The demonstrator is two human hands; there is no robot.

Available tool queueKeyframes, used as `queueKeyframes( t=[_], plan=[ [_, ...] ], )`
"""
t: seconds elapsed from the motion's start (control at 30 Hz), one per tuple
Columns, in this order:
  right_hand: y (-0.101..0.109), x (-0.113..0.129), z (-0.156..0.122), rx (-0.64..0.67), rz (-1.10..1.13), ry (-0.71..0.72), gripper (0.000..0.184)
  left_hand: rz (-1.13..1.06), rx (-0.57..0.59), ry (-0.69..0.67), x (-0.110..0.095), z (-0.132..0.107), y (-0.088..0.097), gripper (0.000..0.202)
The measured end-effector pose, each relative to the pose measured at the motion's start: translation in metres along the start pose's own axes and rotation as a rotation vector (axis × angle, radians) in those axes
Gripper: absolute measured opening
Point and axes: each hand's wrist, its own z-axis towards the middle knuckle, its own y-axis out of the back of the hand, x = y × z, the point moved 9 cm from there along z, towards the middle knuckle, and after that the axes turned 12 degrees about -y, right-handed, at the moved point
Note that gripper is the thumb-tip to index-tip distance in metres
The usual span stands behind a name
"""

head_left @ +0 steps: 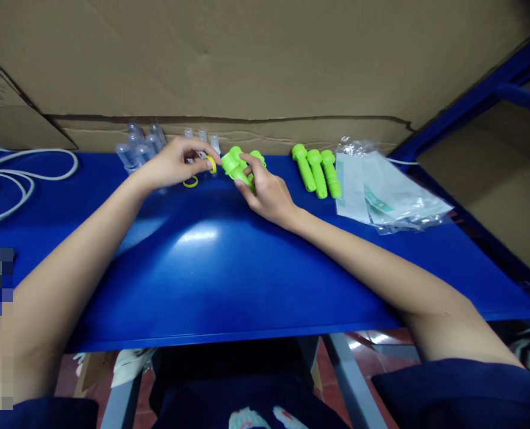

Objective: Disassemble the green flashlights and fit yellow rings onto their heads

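Note:
Between thumb and forefinger, my left hand (173, 162) pinches a yellow ring (212, 165). A second yellow ring (190, 182) lies on the blue table just below that hand. My right hand (270, 195) is closed around a lime-green flashlight-shaped plastic piece (233, 165), its wide end towards the yellow ring but apart from it. More green pieces lie close behind, partly hidden by the fingers. Several clear plastic tubes (133, 143) stand behind my left wrist, and smaller clear pieces (202, 138) stand beyond the left fingers.
Three green flashlight-shaped pieces (317, 173) lie side by side to the right. Beside them are clear plastic bags (390, 187) with printed paper. A white cable (28, 173) is coiled at the left. Cardboard (247, 65) walls the back of the blue table (247, 280).

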Motion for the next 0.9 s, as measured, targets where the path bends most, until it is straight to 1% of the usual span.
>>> queueKeyframes(
  t=[0.13, 0.27, 0.43, 0.6, 0.73, 0.9],
  plan=[
    [-0.003, -0.004, -0.001, -0.079, 0.161, 0.124, 0.065, -0.135, -0.055, 0.058, 0.008, -0.004, 0.000, 0.031],
    [-0.007, -0.003, -0.005, -0.082, 0.236, 0.212, 0.063, -0.251, -0.104, 0.086, 0.018, -0.007, -0.007, 0.032],
    [-0.011, -0.006, -0.006, -0.055, 0.245, 0.214, 0.064, -0.334, -0.220, 0.127, 0.030, -0.010, -0.017, 0.035],
    [-0.014, -0.011, -0.004, -0.031, 0.219, 0.176, 0.064, -0.388, -0.345, 0.127, 0.039, -0.015, -0.020, 0.042],
    [-0.014, -0.009, -0.005, -0.031, 0.197, 0.198, 0.063, -0.463, -0.374, 0.108, 0.043, -0.015, -0.022, 0.052],
    [-0.013, -0.007, -0.006, -0.016, 0.196, 0.197, 0.061, -0.495, -0.387, 0.073, 0.040, -0.015, -0.022, 0.061]
  ],
)
